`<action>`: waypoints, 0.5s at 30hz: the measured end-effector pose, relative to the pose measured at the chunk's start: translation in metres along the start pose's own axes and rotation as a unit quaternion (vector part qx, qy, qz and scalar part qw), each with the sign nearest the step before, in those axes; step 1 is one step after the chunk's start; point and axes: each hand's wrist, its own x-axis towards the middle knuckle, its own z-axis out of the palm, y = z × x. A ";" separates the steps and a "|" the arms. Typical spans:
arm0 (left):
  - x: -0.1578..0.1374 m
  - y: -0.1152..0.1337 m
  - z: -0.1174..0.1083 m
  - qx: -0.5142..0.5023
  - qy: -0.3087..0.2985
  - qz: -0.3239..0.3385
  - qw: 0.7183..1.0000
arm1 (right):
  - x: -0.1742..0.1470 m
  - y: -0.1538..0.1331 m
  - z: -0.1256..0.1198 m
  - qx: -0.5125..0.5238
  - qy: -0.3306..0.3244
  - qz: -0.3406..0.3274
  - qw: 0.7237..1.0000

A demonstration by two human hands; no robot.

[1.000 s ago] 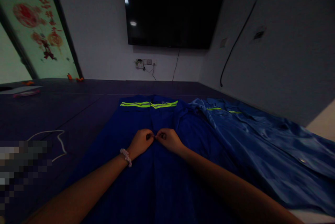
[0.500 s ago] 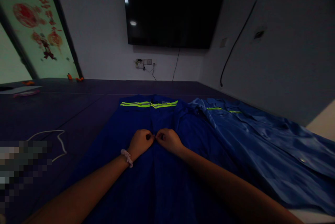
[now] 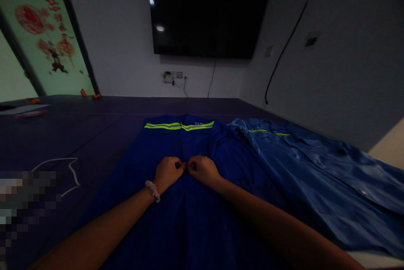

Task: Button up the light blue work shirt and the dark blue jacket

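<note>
A dark blue work jacket (image 3: 158,144) lies spread out in front of me, with yellow-green reflective strips across its chest. Over its middle front seam, my left hand (image 3: 168,171) is closed in a pinch on the jacket's front edge, a pink scrunchie round its wrist. My right hand (image 3: 203,169) pinches the same seam from the other side, fingertips almost touching the left ones. Whatever small part sits between the fingertips is hidden. To the right lies a lighter, shiny blue garment (image 3: 299,169) with thin yellow-green strips, overlapping the jacket's sleeve side.
Both garments rest on a dark purple surface (image 3: 104,135). A white cable (image 3: 75,171) curls at the left beside a pixelated patch. Small orange objects (image 3: 95,96) lie near the glass door. A large television (image 3: 211,13) hangs on the far wall above sockets.
The hands stay at the same seam, still pinching. The right fingers have curled slightly tighter; the garments look unmoved.
</note>
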 end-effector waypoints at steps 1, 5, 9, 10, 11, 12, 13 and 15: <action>0.001 -0.001 0.000 -0.011 -0.004 0.001 1.000 | 0.000 -0.001 0.000 -0.007 -0.001 -0.002 1.000; 0.005 -0.007 0.003 -0.056 -0.007 0.012 0.998 | -0.001 -0.006 -0.002 -0.051 0.001 -0.010 0.999; 0.007 -0.009 0.003 -0.064 -0.013 0.022 0.998 | -0.001 -0.007 -0.004 -0.086 -0.008 -0.037 0.996; 0.007 -0.009 0.003 -0.061 -0.020 0.021 0.998 | -0.001 -0.007 -0.004 -0.087 -0.013 -0.043 0.995; 0.007 -0.009 0.002 -0.058 -0.026 0.018 0.998 | 0.000 -0.007 -0.004 -0.084 -0.019 -0.049 0.995; 0.007 -0.008 0.002 -0.055 -0.033 0.012 0.998 | 0.000 -0.006 -0.004 -0.077 -0.024 -0.056 0.995; 0.008 -0.008 0.001 -0.052 -0.038 0.006 0.998 | 0.000 -0.005 -0.004 -0.068 -0.029 -0.060 0.995; 0.008 -0.009 0.000 -0.050 -0.044 -0.004 0.998 | 0.001 -0.003 -0.003 -0.048 -0.030 -0.061 0.997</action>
